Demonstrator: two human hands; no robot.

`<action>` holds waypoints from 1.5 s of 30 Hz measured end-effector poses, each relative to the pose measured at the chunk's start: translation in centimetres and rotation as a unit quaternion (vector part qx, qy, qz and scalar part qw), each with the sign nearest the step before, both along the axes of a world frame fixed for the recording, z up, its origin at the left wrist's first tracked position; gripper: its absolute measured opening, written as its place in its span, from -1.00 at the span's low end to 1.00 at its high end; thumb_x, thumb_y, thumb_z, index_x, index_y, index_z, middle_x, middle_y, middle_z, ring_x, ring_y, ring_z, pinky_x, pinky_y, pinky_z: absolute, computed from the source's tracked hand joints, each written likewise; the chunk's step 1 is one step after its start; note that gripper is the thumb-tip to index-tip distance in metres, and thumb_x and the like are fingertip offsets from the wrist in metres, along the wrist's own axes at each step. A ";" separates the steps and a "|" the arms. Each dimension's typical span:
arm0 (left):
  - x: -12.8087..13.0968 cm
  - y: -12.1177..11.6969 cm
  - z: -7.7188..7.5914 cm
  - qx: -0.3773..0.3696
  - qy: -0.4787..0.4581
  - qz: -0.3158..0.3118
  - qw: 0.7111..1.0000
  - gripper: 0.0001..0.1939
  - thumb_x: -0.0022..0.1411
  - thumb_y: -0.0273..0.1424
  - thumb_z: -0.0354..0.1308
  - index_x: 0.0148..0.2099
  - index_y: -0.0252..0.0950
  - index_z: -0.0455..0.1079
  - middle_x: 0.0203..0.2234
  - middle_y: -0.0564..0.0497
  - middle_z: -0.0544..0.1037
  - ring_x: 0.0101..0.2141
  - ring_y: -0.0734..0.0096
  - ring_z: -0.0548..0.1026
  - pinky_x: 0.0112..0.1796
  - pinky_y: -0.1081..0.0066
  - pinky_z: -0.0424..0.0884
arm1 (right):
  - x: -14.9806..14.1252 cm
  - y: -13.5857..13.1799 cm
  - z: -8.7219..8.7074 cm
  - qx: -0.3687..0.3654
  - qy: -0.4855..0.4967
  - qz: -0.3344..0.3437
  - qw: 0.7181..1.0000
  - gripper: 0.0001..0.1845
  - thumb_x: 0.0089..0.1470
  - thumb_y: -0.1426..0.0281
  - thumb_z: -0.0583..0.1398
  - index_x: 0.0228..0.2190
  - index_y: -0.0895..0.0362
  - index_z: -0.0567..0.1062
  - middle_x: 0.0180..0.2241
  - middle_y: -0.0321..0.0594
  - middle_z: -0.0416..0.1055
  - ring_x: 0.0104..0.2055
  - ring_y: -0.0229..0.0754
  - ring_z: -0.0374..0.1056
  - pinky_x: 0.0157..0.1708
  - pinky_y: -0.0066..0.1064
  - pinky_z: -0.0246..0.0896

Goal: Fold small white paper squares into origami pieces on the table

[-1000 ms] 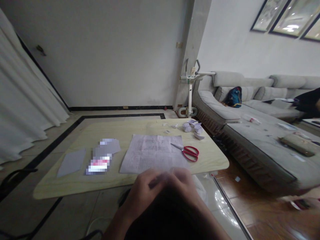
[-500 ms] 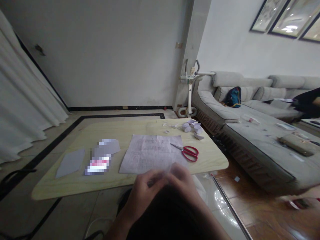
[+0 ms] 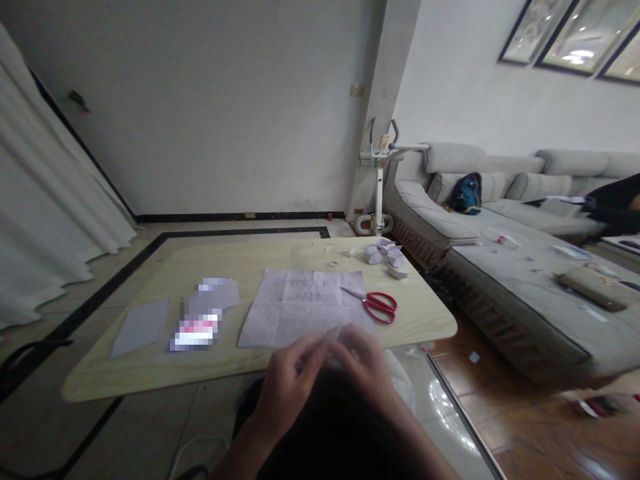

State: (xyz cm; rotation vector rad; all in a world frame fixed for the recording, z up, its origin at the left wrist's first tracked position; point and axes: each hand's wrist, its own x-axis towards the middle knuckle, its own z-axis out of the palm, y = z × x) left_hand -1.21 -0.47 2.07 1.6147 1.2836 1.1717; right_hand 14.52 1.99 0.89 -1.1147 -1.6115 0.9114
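My left hand (image 3: 294, 370) and my right hand (image 3: 363, 360) meet at the near edge of the table. Between their closed fingertips is a small piece of white paper (image 3: 334, 335), mostly hidden by the fingers. Just beyond lies a large creased sheet of printed paper (image 3: 300, 307). Red-handled scissors (image 3: 377, 307) rest across its right side, blades pointing left. Several folded paper pieces (image 3: 385, 252) sit in a cluster at the far right of the table, with small paper scraps (image 3: 345, 252) to their left.
The pale wooden table (image 3: 175, 260) also bears a white sheet (image 3: 141, 327) at left and a blurred-out, phone-like bright object (image 3: 197, 330) beside it. To the right is a grey sofa (image 3: 505, 280) with a blue bag (image 3: 467, 193). A white exercise stand (image 3: 380, 187) stands behind.
My fingers have shifted slightly around the small paper, and more of it shows above the fingertips. The things on the table have stayed in place.
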 end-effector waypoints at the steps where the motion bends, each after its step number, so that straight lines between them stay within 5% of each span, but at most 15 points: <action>1: 0.1 -0.1 0.1 0.008 0.014 0.008 1.000 -0.74 0.34 -0.31 0.05 -0.13 -0.26 0.55 -0.31 -0.04 0.64 -0.27 0.26 0.59 -0.24 0.43 0.46 | 0.0 0.0 0.1 0.000 0.003 -0.001 1.000 -0.79 0.10 0.31 0.22 -0.51 0.15 0.43 -0.54 -0.32 0.29 -0.45 -0.23 0.18 -0.43 -0.43 0.08; 6: 0.5 -0.3 0.5 0.028 0.049 0.018 0.998 -0.77 0.32 -0.33 0.06 -0.24 -0.30 0.51 -0.39 -0.02 0.62 -0.33 0.31 0.58 -0.32 0.49 0.44 | -0.1 -0.3 0.2 -0.016 0.048 -0.008 0.999 -0.80 0.13 0.28 0.19 -0.40 0.15 0.49 -0.47 -0.26 0.38 -0.40 -0.19 0.27 -0.38 -0.40 0.18; 11: 0.7 0.0 0.2 -0.007 -0.023 0.056 0.998 -0.80 0.28 -0.30 0.11 -0.27 -0.29 0.49 -0.41 0.01 0.61 -0.35 0.36 0.57 -0.32 0.50 0.47 | -0.4 -0.4 -0.3 0.045 0.034 -0.051 0.997 -0.85 0.10 0.38 0.22 -0.24 0.13 0.50 -0.45 -0.28 0.40 -0.43 -0.21 0.28 -0.39 -0.41 0.21; 17: 0.7 0.3 -0.4 -0.045 -0.106 0.060 0.991 -0.83 0.20 -0.28 0.19 -0.25 -0.28 0.49 -0.36 0.01 0.63 -0.29 0.33 0.59 -0.28 0.47 0.52 | -0.5 -0.7 0.6 0.149 0.020 -0.020 0.988 -0.94 0.09 0.51 0.20 -0.40 0.12 0.46 -0.43 -0.27 0.37 -0.39 -0.22 0.28 -0.37 -0.42 0.22; 23: 0.3 0.5 -0.5 -0.068 -0.143 0.070 0.985 -0.78 0.13 -0.32 0.26 -0.16 -0.28 0.50 -0.30 0.02 0.65 -0.24 0.31 0.60 -0.23 0.45 0.53 | -0.3 -0.9 1.5 0.118 0.036 0.051 0.991 -0.96 0.12 0.44 0.24 -0.32 0.12 0.51 -0.40 -0.26 0.39 -0.36 -0.22 0.31 -0.32 -0.41 0.25; 45: 0.0 0.4 -0.1 0.012 -0.059 0.004 0.998 -0.85 0.30 -0.35 0.11 -0.22 -0.24 0.49 -0.36 0.06 0.56 -0.31 0.41 0.51 -0.29 0.54 0.43 | -0.1 -0.3 0.0 0.021 0.042 0.042 0.998 -0.90 0.07 0.37 0.26 -0.34 0.14 0.49 -0.39 -0.26 0.43 -0.35 -0.21 0.34 -0.33 -0.42 0.27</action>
